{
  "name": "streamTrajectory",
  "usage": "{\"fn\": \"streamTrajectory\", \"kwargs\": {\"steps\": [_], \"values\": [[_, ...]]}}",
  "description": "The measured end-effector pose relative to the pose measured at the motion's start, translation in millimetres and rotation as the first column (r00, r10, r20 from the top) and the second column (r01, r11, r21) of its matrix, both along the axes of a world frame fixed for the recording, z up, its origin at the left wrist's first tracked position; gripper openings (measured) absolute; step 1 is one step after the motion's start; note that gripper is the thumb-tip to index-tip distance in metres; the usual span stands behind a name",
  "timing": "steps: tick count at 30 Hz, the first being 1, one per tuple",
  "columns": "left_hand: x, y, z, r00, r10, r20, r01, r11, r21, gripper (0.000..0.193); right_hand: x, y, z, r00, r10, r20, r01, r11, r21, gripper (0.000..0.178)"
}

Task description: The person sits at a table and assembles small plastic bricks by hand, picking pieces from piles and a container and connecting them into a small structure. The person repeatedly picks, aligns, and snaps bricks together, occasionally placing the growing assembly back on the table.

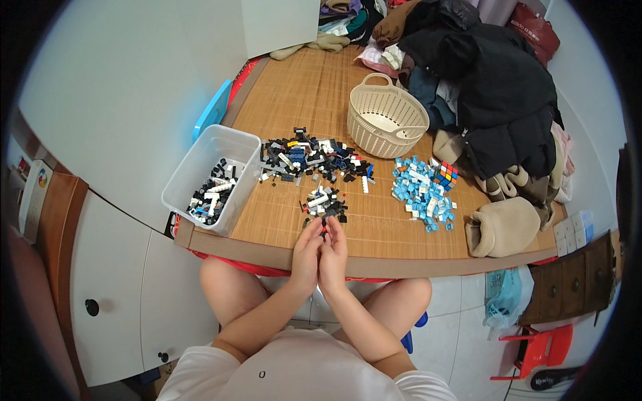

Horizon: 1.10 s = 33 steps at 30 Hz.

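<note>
Centre frame, nearly closed hands (332,256) hold a small black-and-red plastic brick piece (325,229). Likely light, stiff; pinch its sides

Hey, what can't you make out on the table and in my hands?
All in the head view:
Red and dark bits: mostly covered by the left hand and right hand.
Floor of the clear box: partly hidden under loose bricks.
Clothes pile: far end cut off by the top edge.
Blue bricks: individual studs too small.
</note>
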State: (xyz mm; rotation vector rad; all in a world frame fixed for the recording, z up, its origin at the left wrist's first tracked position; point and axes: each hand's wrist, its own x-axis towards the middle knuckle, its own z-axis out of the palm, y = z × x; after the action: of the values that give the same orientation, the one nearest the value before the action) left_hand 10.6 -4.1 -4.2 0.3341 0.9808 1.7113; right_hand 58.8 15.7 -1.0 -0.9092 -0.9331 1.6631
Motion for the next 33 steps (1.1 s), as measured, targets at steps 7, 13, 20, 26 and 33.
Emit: {"fn": "streamTrajectory", "kwargs": {"steps": [7,13,20,26,33], "values": [[3,-1,4,0.999,0.040,0.024,-0.041,0.999,0.027,0.046,-2,0,-6,0.998,-0.033,-0.051,0.036,0.998,0.047,0.053],[5,-1,10,0.996,0.054,0.071,-0.058,0.997,0.059,0.047,0,1,-4,0.990,-0.046,-0.135,0.047,0.999,0.008,0.053],[8,-5,18,0.993,0.084,0.084,-0.092,0.991,0.101,0.048,2,-1,1,0.984,-0.037,-0.175,0.041,0.999,0.015,0.052],[4,-13,34,0.989,0.119,0.084,-0.130,0.983,0.131,0.049,-2,-8,21,0.977,-0.014,-0.213,0.021,0.999,0.031,0.050],[-23,-27,76,0.969,0.235,0.072,-0.245,0.942,0.229,0.048,-32,-15,55,0.944,0.144,-0.296,-0.111,0.986,0.123,0.048]]}}
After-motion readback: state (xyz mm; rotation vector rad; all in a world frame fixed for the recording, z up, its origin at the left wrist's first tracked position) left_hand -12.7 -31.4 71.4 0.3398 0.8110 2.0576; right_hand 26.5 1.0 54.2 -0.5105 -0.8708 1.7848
